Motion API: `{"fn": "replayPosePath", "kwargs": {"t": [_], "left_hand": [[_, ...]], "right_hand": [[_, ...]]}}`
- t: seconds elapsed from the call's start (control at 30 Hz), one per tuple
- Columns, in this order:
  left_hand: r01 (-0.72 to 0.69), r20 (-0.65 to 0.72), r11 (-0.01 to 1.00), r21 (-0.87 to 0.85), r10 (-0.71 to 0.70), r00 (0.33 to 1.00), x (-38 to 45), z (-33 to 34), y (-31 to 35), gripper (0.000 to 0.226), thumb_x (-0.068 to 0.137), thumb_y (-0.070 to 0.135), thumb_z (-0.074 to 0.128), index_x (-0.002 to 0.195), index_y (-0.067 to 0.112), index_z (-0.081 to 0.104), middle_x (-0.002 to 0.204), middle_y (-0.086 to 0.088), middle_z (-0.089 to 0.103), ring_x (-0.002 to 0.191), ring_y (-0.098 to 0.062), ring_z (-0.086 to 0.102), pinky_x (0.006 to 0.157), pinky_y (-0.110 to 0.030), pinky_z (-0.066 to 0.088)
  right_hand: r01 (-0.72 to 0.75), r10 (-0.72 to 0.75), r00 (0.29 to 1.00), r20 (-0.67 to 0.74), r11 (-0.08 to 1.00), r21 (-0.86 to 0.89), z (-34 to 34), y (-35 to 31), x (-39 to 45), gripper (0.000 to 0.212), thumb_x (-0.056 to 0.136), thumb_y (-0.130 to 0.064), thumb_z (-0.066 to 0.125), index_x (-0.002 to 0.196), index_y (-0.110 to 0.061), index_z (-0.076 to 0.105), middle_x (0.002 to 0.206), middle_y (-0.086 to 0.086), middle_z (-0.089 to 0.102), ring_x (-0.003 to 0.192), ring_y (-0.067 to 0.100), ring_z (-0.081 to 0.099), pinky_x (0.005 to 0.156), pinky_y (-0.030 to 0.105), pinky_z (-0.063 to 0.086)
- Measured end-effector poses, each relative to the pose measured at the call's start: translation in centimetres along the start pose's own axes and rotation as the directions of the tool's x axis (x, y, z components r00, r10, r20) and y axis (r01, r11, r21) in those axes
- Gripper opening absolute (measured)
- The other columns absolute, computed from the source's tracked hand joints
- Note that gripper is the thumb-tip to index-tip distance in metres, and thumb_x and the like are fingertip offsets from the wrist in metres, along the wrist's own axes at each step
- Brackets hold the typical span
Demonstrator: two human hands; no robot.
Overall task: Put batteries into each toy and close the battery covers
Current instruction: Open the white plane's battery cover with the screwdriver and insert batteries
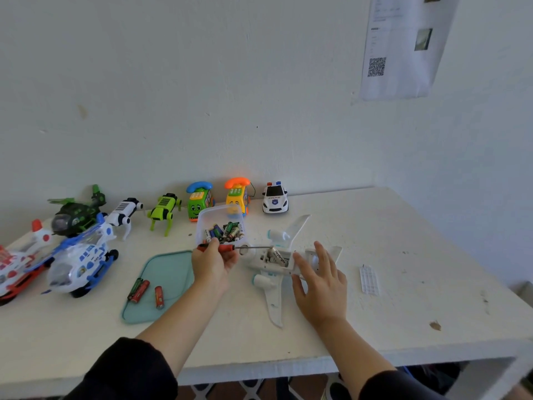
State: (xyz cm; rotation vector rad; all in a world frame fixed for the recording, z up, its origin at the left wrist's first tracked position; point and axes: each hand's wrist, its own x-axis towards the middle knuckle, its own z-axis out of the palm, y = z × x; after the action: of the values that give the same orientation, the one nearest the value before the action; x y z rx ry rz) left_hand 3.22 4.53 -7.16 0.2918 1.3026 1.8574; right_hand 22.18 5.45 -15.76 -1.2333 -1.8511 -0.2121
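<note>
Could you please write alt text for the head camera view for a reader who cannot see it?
A left hand grips a red-handled screwdriver pointed at the open battery bay of an upturned white toy airplane, which the open right hand steadies. A clear plastic tub of batteries stands behind.

Red-white toy [17, 262]: left edge cutting it off. Screwdriver [227, 248]: left hand [212, 259] hiding its handle's middle. Plane [277, 264]: right hand [318, 281] covering its tail. Paper [403, 44]: top cropping; print blurring.
</note>
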Motion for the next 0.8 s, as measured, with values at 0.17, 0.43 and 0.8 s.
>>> {"fn": "replayPosePath", "kwargs": {"t": [0.17, 0.43, 0.8], "left_hand": [[-0.161, 0.022, 0.984, 0.079, 0.16, 0.987, -0.4, 1.1, 0.6, 0.009, 0.098, 0.014, 0.047, 0.093, 0.007, 0.045, 0.073, -0.014, 0.055, 0.037, -0.011, 0.055, 0.042, -0.024, 0.052], [-0.839, 0.314, 0.443, 0.315, 0.786, 0.533, -1.3, 1.2, 1.4, 0.005, 0.09, 0.023, 0.046, 0.094, 0.023, 0.044, 0.081, 0.0, 0.06, 0.066, -0.017, 0.058, 0.063, -0.028, 0.05], [-0.775, 0.901, -0.547, 0.315, -0.084, 0.425, 0.2, 1.0, -1.2, 0.027, 0.091, 0.028, 0.054, 0.115, 0.017, 0.06, 0.111, 0.002, 0.051, 0.09, -0.026, 0.058, 0.07, -0.035, 0.048]], "right_hand": [[0.004, -0.004, 1.0, 0.0, 1.0, 0.002, 0.0, 0.1, -0.1, 0.064, 0.064, -0.022, 0.083, 0.12, -0.03, 0.051, 0.138, 0.014, 0.04, 0.117, 0.039, 0.054, 0.075, 0.051, 0.053], [0.001, -0.001, 1.0, -0.022, 1.0, 0.022, 0.1, 0.2, 0.0, 0.062, 0.064, -0.02, 0.083, 0.117, -0.028, 0.053, 0.134, 0.017, 0.048, 0.115, 0.038, 0.056, 0.073, 0.049, 0.052], [-0.002, 0.002, 1.0, -0.012, 1.0, 0.017, 0.0, 0.1, 0.0, 0.065, 0.062, -0.02, 0.084, 0.118, -0.029, 0.052, 0.133, 0.019, 0.051, 0.115, 0.038, 0.057, 0.073, 0.049, 0.053]]}}
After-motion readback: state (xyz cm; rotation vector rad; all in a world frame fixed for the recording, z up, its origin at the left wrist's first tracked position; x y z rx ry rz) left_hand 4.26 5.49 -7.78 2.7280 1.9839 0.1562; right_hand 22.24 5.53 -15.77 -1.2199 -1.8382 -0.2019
